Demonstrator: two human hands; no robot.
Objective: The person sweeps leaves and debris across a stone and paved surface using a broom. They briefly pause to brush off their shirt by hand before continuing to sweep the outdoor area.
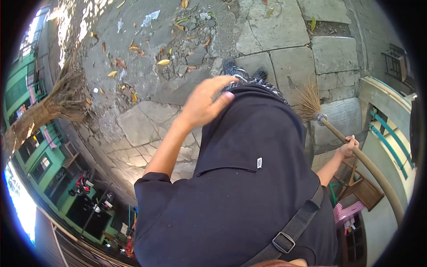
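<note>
One broom point(309, 104), likely light, stiff-handled, soft-bristled; right hand point(348, 147) clamps its handle, sensibly; left hand point(202, 104) hovers open, empty.

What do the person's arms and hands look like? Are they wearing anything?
The left arm comes out of a short, dark navy shirt sleeve. The right arm's sleeve is out of sight. The left hand and right hand wear no gloves, and no watch or bracelet shows.

Left hand point(207, 102) open, raised forward; right hand point(348, 147) clenched.
</note>
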